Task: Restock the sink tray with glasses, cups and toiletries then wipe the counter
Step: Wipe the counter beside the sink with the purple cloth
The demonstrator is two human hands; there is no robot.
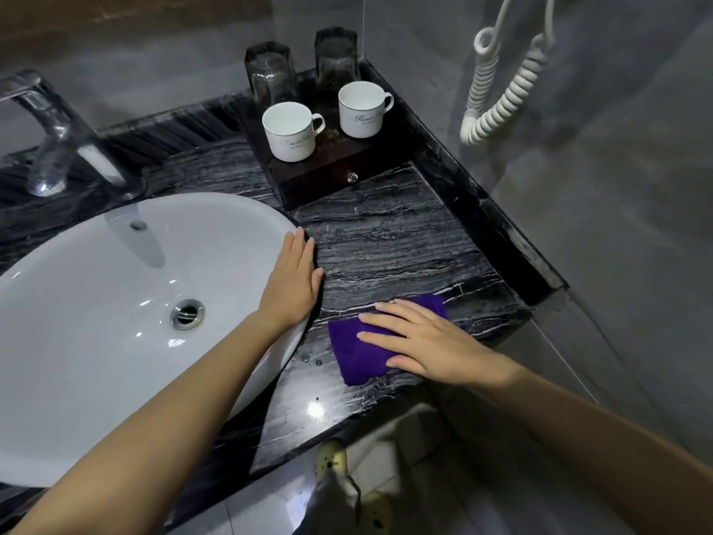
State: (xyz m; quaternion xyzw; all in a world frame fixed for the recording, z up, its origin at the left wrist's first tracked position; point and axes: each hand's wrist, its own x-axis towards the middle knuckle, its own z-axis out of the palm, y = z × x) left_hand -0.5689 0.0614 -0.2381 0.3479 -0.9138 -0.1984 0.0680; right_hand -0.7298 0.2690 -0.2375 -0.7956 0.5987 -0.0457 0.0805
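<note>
A folded purple cloth lies on the black marble counter near its front edge. My right hand presses flat on the cloth, fingers spread. My left hand rests flat on the right rim of the white sink, holding nothing. At the back right a dark wooden tray with a small drawer knob carries two white cups standing upright and two dark glasses upside down behind them.
A chrome tap stands behind the sink at the left. A white coiled cord hangs on the grey wall at the right. A raised marble ledge borders the counter's right side. Below the counter edge are floor tiles and my yellow slippers.
</note>
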